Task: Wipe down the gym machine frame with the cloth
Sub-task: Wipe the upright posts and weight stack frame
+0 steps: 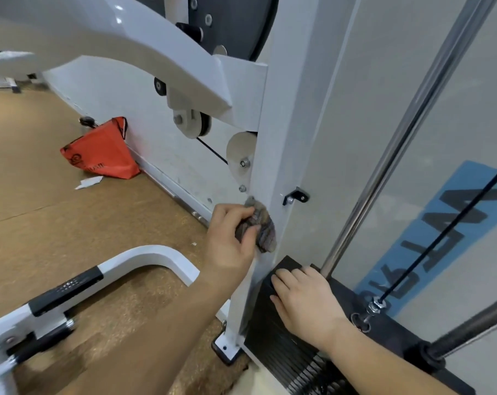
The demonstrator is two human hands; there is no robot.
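The white upright post of the gym machine frame runs down the middle of the view. My left hand grips a crumpled dark cloth and presses it against the post's left edge, low down, just under a small bolt. My right hand lies flat with straight fingers on top of the black weight stack at the foot of the post.
A chrome guide rod and a black cable rise from the weight stack on the right. Pulleys sit on the frame above the cloth. A red bag lies on the cork floor by the wall. A white bent bar with black grips is at lower left.
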